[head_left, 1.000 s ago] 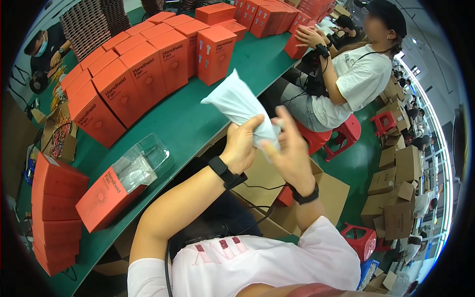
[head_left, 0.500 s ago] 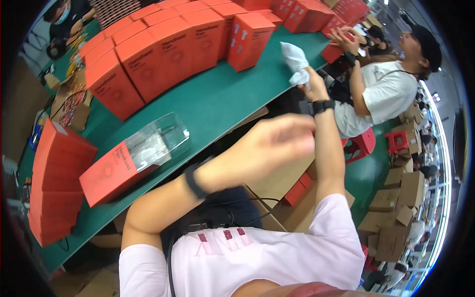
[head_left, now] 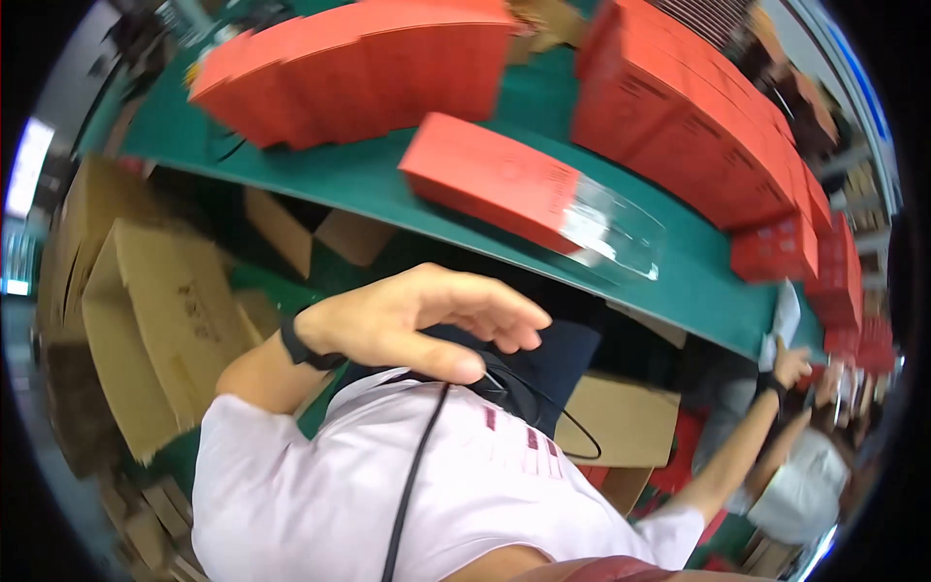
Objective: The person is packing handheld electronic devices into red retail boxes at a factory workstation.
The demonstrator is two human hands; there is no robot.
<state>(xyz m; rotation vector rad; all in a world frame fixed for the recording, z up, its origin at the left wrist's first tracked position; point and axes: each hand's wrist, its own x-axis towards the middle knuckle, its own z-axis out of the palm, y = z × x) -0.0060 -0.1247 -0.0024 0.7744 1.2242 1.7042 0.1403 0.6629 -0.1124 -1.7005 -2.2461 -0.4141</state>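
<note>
My left hand (head_left: 436, 315) hovers in front of my body, palm down, fingers apart and empty. Far off to the right, my outstretched right hand (head_left: 792, 367) grips a white plastic-wrapped item (head_left: 786, 315) beside the table edge; what the wrapping holds is hidden. On the green table (head_left: 320, 175) a red box (head_left: 490, 182) lies on its side. From its right end protrudes a clear plastic tray (head_left: 635, 233) with a whitish silvery bundle (head_left: 590, 218) at the box mouth. My left hand is nearest to this box and touches nothing.
A row of red boxes (head_left: 388, 73) stands at the back left, and a long stack of red boxes (head_left: 689, 126) at the right. Open cardboard cartons (head_left: 184, 320) sit below at left; another carton (head_left: 621, 417) is by my legs. A person in white (head_left: 805, 480) is at far right.
The view has swung left. My left hand has come away from beside my right forearm, its fingers now spread. My right arm reaches farther right, still gripping the white wrapped item.
</note>
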